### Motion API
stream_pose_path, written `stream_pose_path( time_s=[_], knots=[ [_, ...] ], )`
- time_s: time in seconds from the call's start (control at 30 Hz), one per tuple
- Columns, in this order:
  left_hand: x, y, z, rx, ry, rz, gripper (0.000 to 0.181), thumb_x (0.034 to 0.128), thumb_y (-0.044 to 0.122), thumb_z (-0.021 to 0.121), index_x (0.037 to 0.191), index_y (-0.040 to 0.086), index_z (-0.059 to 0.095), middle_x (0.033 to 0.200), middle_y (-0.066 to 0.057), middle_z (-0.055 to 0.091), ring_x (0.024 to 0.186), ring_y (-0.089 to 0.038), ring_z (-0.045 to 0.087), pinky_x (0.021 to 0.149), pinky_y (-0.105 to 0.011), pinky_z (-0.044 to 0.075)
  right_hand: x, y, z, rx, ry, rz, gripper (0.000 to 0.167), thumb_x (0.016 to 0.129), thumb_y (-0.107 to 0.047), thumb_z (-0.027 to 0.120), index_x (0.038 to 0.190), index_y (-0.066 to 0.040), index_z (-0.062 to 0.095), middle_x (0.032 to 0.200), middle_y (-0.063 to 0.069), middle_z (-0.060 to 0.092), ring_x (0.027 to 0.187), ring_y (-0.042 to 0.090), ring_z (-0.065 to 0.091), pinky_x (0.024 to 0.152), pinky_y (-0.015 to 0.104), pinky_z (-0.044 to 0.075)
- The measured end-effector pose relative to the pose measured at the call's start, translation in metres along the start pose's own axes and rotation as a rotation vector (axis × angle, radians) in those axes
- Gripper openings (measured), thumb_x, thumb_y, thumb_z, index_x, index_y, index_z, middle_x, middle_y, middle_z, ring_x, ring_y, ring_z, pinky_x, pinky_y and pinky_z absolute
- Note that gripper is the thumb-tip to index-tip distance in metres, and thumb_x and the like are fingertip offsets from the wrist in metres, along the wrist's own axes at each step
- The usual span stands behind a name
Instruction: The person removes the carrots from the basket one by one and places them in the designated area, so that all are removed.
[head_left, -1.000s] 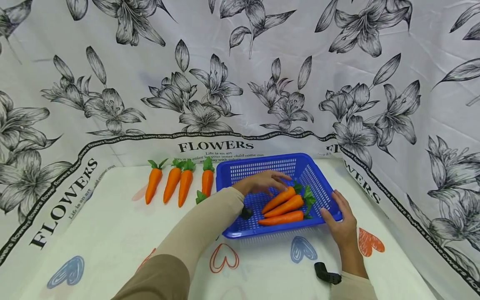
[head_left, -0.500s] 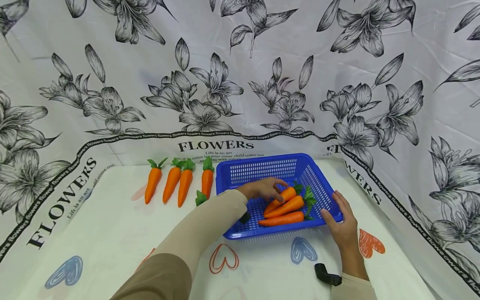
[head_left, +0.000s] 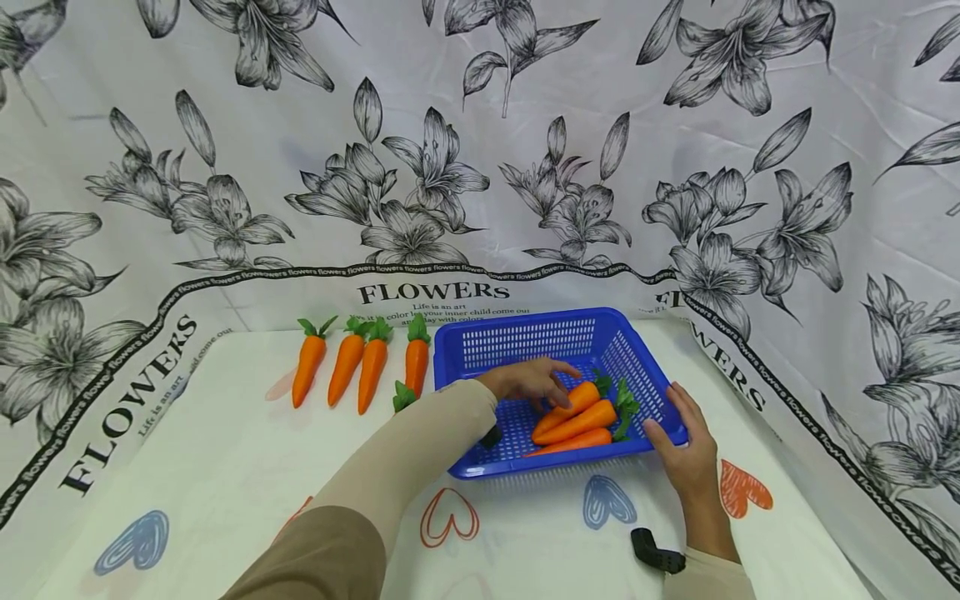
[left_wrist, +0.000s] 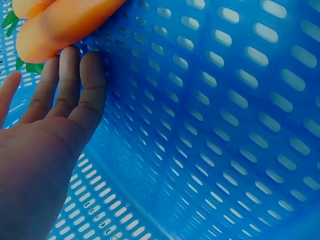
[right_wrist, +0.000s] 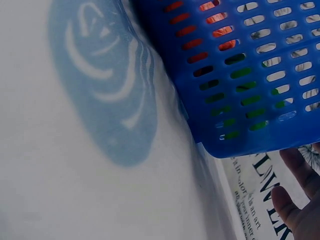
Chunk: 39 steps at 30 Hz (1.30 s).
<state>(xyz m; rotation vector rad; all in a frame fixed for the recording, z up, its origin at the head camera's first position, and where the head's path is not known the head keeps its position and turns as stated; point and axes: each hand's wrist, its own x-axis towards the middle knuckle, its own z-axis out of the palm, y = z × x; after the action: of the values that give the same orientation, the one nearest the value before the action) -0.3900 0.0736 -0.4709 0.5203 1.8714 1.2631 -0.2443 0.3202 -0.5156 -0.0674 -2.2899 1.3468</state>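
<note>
The person's left grip [head_left: 528, 382] reaches down inside a blue basket [head_left: 570, 458], grasping nothing, its fingers loosely extended with their tips against the uppermost carrot [head_left: 585, 395]. Two more carrots [head_left: 581, 422] lie just nearer the person than that one, leafy ends toward the right grip [head_left: 686, 446]. That grip is spread at the basket's near right corner, thumb and fingers against the rim rather than clenched. Well left of the left grip, four carrots [head_left: 345, 371] lie on the desk [head_left: 225, 467], leaves pointing away from the person. Beyond the left grip, the floral cloth [head_left: 420, 58] reads "FLOWERs" and, beneath it, "Life is an art"; its black band [head_left: 420, 269] repeats "flowers".
</note>
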Motion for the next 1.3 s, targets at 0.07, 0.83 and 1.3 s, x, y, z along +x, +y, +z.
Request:
stream_pose_path(
  time_s=[0.07, 0.83, 1.3],
  knots=[
    [0.0002, -0.0003, -0.0002, -0.005, -0.004, -0.006, 0.059, 0.0828, 0.001, 0.072, 0.138, 0.013, 0.053, 0.103, -0.010, 0.065, 0.083, -0.026, 0.061, 0.075, -0.043, 0.054, -0.0001, 0.0008, -0.0002, 0.002, 0.000, -0.002, 0.060, 0.088, -0.023, 0.069, 0.143, -0.013, 0.049, 0.150, -0.003, 0.037, 0.138, 0.019, 0.030, 0.108, 0.053, 0.025],
    [-0.0025, -0.0006, -0.0005, -0.066, -0.042, -0.017, 0.062, 0.0796, -0.008, 0.072, 0.136, 0.016, 0.058, 0.107, -0.016, 0.061, 0.093, -0.030, 0.062, 0.074, -0.045, 0.056, -0.0006, -0.0002, -0.0006, 0.004, -0.006, 0.002, 0.060, 0.088, -0.024, 0.069, 0.143, -0.013, 0.049, 0.150, -0.002, 0.037, 0.138, 0.020, 0.030, 0.107, 0.053, 0.026],
    [-0.0069, 0.0065, -0.0020, -0.164, -0.013, 0.012, 0.063, 0.0793, -0.011, 0.067, 0.135, 0.017, 0.058, 0.113, -0.015, 0.060, 0.097, -0.028, 0.061, 0.078, -0.045, 0.054, -0.0007, 0.0005, -0.0009, 0.015, 0.006, -0.031, 0.060, 0.087, -0.020, 0.070, 0.143, -0.011, 0.049, 0.149, -0.001, 0.038, 0.138, 0.018, 0.031, 0.110, 0.036, 0.024]
  ],
)
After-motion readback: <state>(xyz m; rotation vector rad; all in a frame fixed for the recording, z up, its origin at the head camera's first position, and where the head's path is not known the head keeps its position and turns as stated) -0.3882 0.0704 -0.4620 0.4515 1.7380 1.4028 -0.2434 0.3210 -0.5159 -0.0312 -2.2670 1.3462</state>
